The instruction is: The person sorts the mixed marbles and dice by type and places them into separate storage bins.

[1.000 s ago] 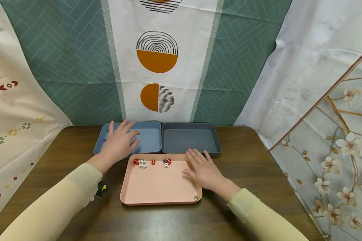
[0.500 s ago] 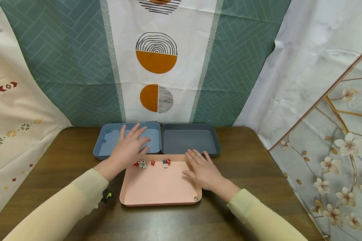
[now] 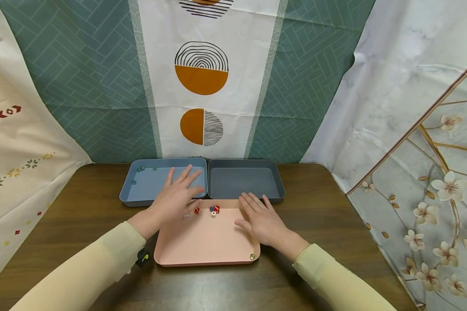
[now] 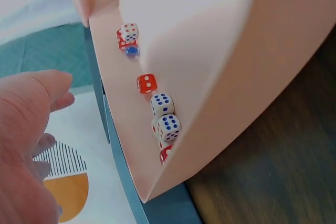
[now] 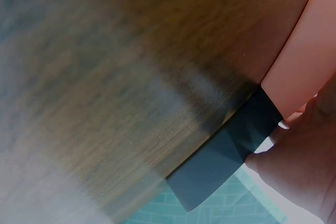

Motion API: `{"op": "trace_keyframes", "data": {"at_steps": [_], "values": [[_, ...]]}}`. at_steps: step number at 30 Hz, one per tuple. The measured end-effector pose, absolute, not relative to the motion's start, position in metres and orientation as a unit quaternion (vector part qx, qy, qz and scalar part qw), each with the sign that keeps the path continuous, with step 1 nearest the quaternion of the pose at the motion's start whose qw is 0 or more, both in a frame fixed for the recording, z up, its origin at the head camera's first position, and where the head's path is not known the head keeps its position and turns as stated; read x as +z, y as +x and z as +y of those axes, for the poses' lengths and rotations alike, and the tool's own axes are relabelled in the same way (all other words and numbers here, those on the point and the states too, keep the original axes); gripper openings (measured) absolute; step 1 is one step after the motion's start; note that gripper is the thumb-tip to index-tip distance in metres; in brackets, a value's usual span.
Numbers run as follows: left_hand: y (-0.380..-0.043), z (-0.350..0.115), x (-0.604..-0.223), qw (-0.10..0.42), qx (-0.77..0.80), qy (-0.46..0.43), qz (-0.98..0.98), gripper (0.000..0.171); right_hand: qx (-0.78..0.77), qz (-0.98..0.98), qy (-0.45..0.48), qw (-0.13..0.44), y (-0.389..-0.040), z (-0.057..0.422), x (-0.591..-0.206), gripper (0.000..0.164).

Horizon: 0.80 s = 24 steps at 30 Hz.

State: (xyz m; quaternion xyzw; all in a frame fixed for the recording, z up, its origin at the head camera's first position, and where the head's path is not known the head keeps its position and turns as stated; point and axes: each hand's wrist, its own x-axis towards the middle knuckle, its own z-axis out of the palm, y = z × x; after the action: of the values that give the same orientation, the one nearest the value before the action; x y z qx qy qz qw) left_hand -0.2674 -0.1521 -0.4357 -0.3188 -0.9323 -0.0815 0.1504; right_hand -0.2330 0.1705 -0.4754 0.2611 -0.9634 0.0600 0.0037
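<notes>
My left hand (image 3: 177,196) hovers with fingers spread over the far left part of the pink tray (image 3: 202,246) and the blue tray's near edge, holding nothing. It hides some dice in the head view. The left wrist view shows white dice (image 4: 169,127), a red die (image 4: 147,83) and a small blue bead (image 4: 132,51) along the pink tray's far wall, beside the left hand (image 4: 31,124). My right hand (image 3: 262,220) lies with straight fingers across the pink tray's right rim, its fingertips near the dark grey tray. A greenish bead (image 3: 252,256) sits in the near right corner.
Behind the pink tray, a blue tray (image 3: 148,185) with several small blue-green pieces (image 3: 141,169) stands beside a dark grey tray (image 3: 245,179). All are on a brown wooden table (image 3: 319,207). Patterned cloth (image 3: 202,129) hangs behind the table and at its sides.
My left hand has moved right and toward me, from above the blue tray to the pink tray's far left. The small pieces in the blue tray came into view. The right hand stays put.
</notes>
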Motion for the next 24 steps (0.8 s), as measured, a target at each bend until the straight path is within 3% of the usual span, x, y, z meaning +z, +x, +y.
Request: {"op": "trace_keyframes", "data": {"at_steps": [15, 24], "values": [[-0.264, -0.140, -0.443, 0.137, -0.091, -0.363, -0.917, 0.026, 0.052, -0.964, 0.260, 0.006, -0.234, 0.172, -0.478, 0.082], [-0.263, -0.133, -0.445, 0.103, -0.073, -0.368, -0.921, 0.035, 0.056, -0.964, 0.262, 0.006, -0.234, 0.172, -0.478, 0.083]]}}
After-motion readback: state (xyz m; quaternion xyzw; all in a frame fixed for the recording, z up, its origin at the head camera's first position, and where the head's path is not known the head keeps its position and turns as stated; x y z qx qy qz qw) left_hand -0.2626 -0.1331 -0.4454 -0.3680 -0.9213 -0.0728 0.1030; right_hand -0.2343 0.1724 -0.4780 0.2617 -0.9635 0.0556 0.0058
